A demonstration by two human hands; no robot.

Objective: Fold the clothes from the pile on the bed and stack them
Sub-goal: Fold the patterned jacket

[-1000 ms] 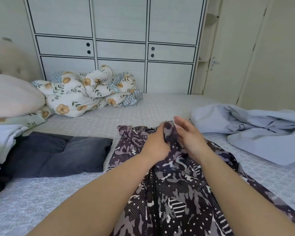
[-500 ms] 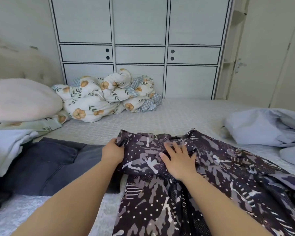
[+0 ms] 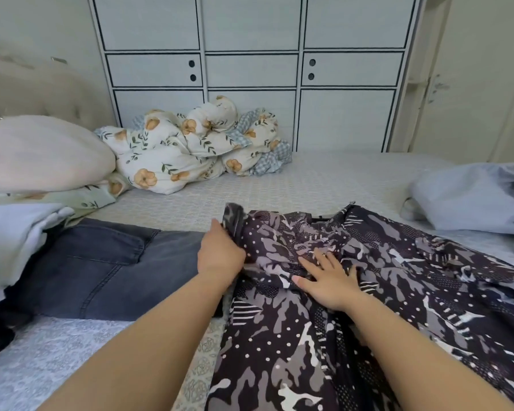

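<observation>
Head view: your left hand (image 3: pixel 220 259) pinches the patterned garment (image 3: pixel 383 292) at its left edge beside the jeans (image 3: pixel 101 262); right hand (image 3: pixel 328 281) presses flat, bare bed (image 3: pixel 324 179) beyond.

A white wardrobe (image 3: pixel 251 69) with black-lined panels (two of them with paired round holes) fills the wall at twelve o'clock, with a pale door (image 3: pixel 484 84) beside it at two o'clock. At eleven o'clock a crumpled floral duvet (image 3: pixel 190 146) lies against the wardrobe's foot, its checked underside showing. At ten o'clock a plump cream pillow (image 3: pixel 42 152) rests in front of a tufted beige headboard (image 3: pixel 36 90).
</observation>
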